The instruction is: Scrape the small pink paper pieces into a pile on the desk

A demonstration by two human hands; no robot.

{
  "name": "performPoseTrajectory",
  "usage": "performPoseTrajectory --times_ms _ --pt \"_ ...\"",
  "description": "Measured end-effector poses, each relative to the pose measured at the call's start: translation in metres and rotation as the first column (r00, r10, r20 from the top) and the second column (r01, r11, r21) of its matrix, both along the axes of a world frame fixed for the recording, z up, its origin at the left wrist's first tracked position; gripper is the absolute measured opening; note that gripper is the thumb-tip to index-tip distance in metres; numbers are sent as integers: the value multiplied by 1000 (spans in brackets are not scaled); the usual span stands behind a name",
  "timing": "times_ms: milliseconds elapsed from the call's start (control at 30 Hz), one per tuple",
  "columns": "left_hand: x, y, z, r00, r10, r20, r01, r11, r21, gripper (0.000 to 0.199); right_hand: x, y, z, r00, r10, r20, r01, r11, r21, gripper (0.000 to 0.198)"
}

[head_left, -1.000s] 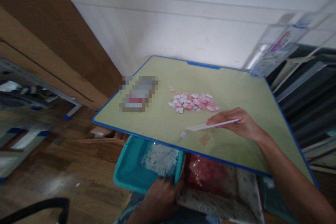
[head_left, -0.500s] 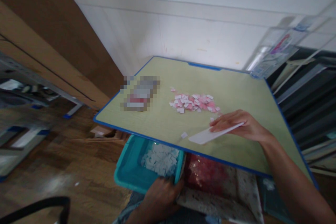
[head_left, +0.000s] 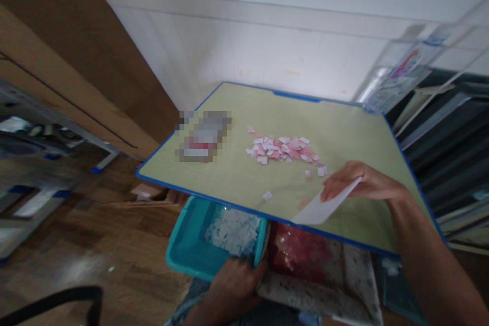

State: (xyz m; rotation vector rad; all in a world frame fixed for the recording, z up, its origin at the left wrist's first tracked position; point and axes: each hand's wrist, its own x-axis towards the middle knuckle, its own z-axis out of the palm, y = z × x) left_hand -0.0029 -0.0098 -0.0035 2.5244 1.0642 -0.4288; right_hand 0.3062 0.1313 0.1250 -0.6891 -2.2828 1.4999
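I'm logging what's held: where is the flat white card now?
In the head view, the flat white card is right of centre, held in the right hand by the near edge of the table.

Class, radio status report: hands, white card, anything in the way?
Right hand holding white card, tilted over table. Left hand by teal bin, grip unclear. Nearby clutter: loose pieces beyond card, one stray piece left.
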Motion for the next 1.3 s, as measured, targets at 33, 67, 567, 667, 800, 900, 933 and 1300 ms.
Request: performPoseTrajectory --times_ms 33,67,567,667,800,900,933,1300 --pt "0 0 0 1000 0 2 0 1000 -9 40 2 0 1 1000 -12 12 12 1000 10 29" --pt "0 1 1 1000 1 2 -1 1000 -20 39 5 -1 2 998 -50 25 49 999 19 28" --pt "5 8 14 999 48 8 -47 993 -105 40 28 -59 -15 202 -972 121 975 212 71 31" --pt "5 8 13 999 50 13 -49 993 -107 40 29 -64 -17 201 -976 87 967 212 139 32" --pt "4 8 14 998 62 23 -59 992 -114 35 24 -62 -13 356 -927 121 905 374 202 29" --pt "5 8 15 998 60 23 -57 992 -110 35 18 -61 -9 379 -919 109 890 395 229 29" --pt "5 8 16 998 56 22 -53 993 -109 35 17 -62 -7 387 -916 108 888 401 226 29" --pt "5 10 14 999 45 14 -43 993 -110 33 19 -58 -18 271 -960 71 952 278 129 32"
